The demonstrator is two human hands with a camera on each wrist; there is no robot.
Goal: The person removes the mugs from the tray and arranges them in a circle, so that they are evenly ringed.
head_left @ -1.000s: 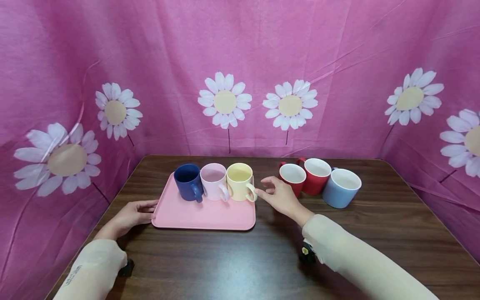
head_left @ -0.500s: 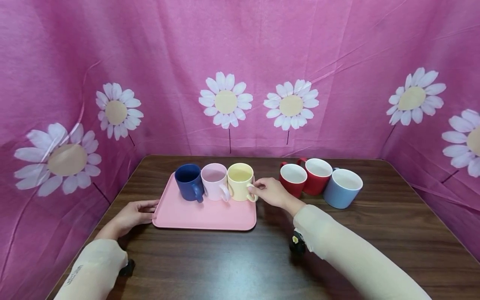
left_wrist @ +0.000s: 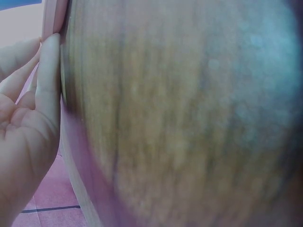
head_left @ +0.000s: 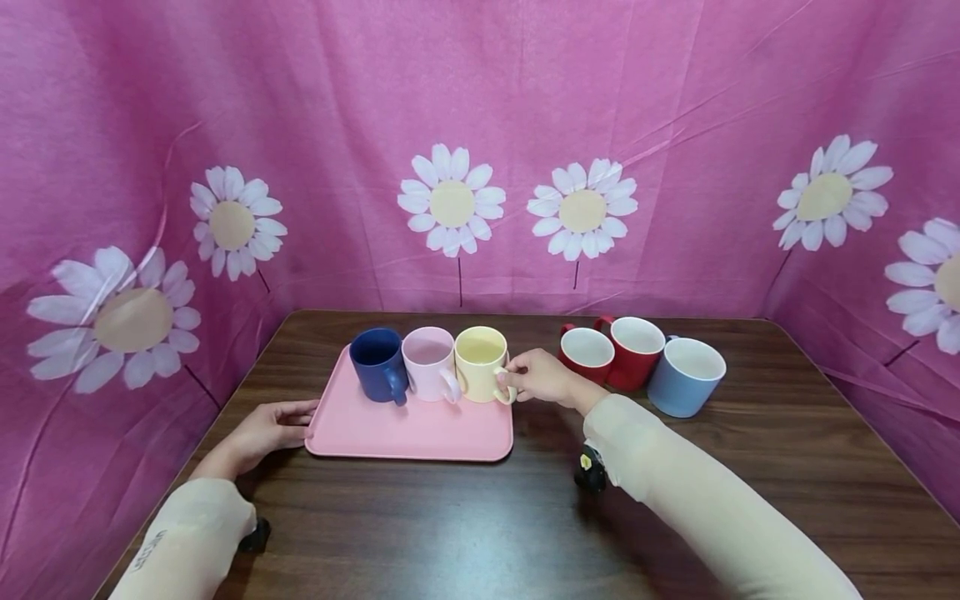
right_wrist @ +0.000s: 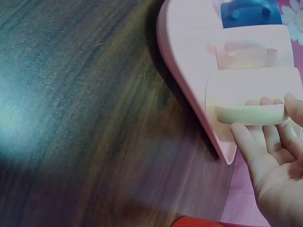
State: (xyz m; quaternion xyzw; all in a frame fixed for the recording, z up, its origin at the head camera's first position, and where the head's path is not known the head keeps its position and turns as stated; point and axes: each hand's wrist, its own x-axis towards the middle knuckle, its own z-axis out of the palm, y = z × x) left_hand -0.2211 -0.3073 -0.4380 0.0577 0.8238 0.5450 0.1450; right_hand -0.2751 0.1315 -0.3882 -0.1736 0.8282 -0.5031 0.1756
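Observation:
A pink tray (head_left: 405, 437) lies on the wooden table. On it a dark blue mug (head_left: 375, 367), a light pink mug (head_left: 427, 367) and a yellow mug (head_left: 477, 375) stand upright in a row along the back. My left hand (head_left: 258, 433) holds the tray's left rim between thumb and fingers; in the left wrist view the fingertips (left_wrist: 49, 56) meet the rim. My right hand (head_left: 543, 377) grips the yellow mug's handle (right_wrist: 251, 115), the fingers passing behind it in the right wrist view, with the thumb at its end.
To the right, two red mugs (head_left: 633, 354) with white insides and a light blue mug (head_left: 682, 383) stand close together, near the right forearm. A pink flowered curtain (head_left: 517, 100) hangs behind the table (head_left: 420, 517).
My right hand has moved left to the yellow mug and taken hold of its handle. The left hand, tray and mugs look the same as before.

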